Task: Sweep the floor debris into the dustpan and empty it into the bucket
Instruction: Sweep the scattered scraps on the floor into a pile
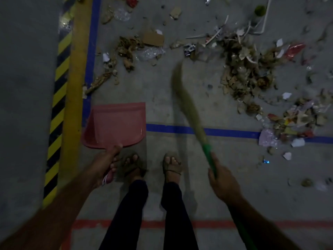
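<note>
The scene is dim and underexposed, with muted colours and a grey cast over the concrete floor (162,109). Soft shadows lie around the feet; the light perhaps comes from overhead, though no source shows. The broom's bristle head (185,98) is smeared by motion blur, its outline feathered. Both forearms blur toward the lower corners, and the painted lines bend there with wide-angle distortion. A faint glint sits on clear plastic wrap (122,14) near the top.
</note>
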The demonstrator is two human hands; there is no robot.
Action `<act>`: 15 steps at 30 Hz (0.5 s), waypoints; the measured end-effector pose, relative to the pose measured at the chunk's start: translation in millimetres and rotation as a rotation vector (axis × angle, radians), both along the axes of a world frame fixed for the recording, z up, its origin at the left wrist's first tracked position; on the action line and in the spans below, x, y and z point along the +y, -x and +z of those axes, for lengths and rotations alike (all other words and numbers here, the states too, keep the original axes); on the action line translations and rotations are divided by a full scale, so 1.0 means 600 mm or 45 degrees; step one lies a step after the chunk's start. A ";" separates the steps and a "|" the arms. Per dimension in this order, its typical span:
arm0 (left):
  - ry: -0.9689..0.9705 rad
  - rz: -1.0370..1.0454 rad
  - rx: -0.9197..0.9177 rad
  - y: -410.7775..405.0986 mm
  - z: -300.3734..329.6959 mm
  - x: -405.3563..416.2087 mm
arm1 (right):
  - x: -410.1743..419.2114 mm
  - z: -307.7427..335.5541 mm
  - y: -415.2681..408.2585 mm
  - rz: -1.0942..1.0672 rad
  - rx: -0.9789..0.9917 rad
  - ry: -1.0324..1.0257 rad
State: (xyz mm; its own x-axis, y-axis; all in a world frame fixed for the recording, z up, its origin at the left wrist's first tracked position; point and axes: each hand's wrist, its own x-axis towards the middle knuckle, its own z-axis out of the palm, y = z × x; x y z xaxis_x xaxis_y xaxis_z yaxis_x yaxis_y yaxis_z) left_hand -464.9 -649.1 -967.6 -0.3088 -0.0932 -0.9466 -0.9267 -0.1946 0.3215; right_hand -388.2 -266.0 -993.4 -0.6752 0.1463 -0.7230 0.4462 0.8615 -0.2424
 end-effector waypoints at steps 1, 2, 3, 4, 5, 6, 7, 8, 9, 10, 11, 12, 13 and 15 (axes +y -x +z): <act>0.009 -0.018 0.005 0.000 0.007 0.003 | -0.007 -0.009 -0.022 0.062 -0.088 -0.022; 0.015 -0.035 0.011 0.002 0.017 0.006 | -0.010 -0.018 -0.037 0.106 -0.157 -0.041; 0.019 -0.043 0.020 0.002 0.020 0.005 | -0.006 -0.026 -0.041 0.112 -0.203 -0.054; 0.027 -0.048 0.025 0.002 0.025 0.002 | 0.002 -0.033 -0.036 0.072 -0.223 -0.068; 0.041 -0.051 0.029 0.002 0.026 -0.004 | 0.013 -0.039 -0.023 -0.003 -0.222 -0.084; 0.050 -0.047 0.034 0.002 0.027 -0.011 | 0.025 -0.041 -0.004 -0.081 -0.205 -0.104; 0.054 -0.035 0.043 0.001 0.025 -0.020 | 0.036 -0.039 0.019 -0.148 -0.172 -0.132; 0.053 -0.017 0.044 0.001 0.026 -0.030 | 0.045 -0.033 0.040 -0.200 -0.123 -0.169; 0.060 0.001 0.045 -0.002 0.024 -0.041 | 0.050 -0.022 0.059 -0.236 -0.064 -0.204; 0.077 0.010 0.045 -0.006 0.025 -0.054 | 0.053 -0.009 0.073 -0.256 0.003 -0.222; 0.096 0.012 0.051 -0.012 0.022 -0.068 | 0.051 0.006 0.083 -0.261 0.071 -0.215; 0.110 0.015 0.053 -0.018 0.023 -0.080 | 0.044 0.022 0.087 -0.254 0.132 -0.192; 0.110 0.031 0.059 -0.024 0.022 -0.094 | 0.034 0.038 0.089 -0.231 0.192 -0.162; 0.076 0.112 0.073 -0.036 0.025 -0.120 | 0.000 0.063 0.092 -0.161 0.300 -0.088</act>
